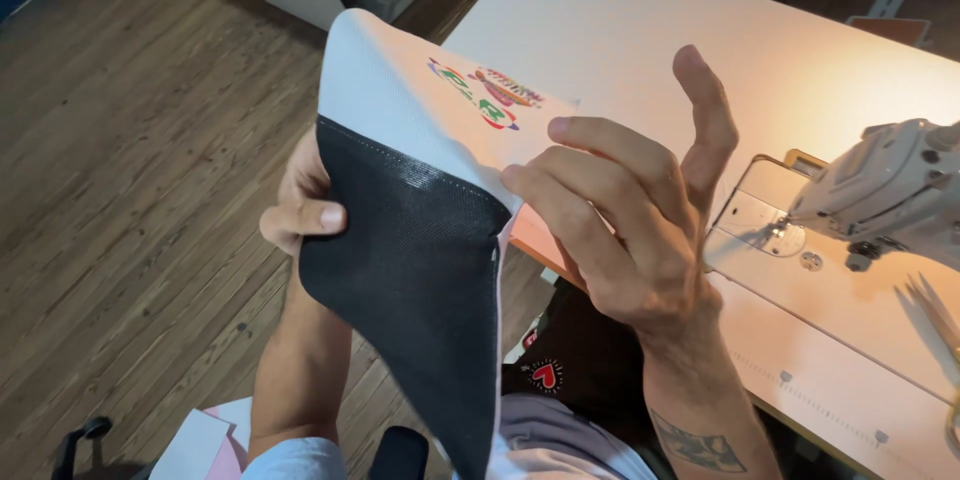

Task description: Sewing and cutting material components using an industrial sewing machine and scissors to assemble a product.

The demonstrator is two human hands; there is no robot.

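I hold up a stitched fabric panel, black (415, 260) below and white (400, 90) above, with a small multicoloured print (485, 92) on the white part. My left hand (300, 205) grips its left edge, thumb pressed on the black cloth. To the right of the panel my right hand (630, 210) is raised with fingers spread; its fingertips touch the panel's right side near the seam where black meets white. The panel hides most of my left hand.
A white sewing table (620, 20) stretches to the right, with a sewing machine head (890, 190) and needle plate (785, 238) at its right side. Scissor tips (935, 310) show at the right edge. Wooden floor (130, 160) lies to the left, boxes at top.
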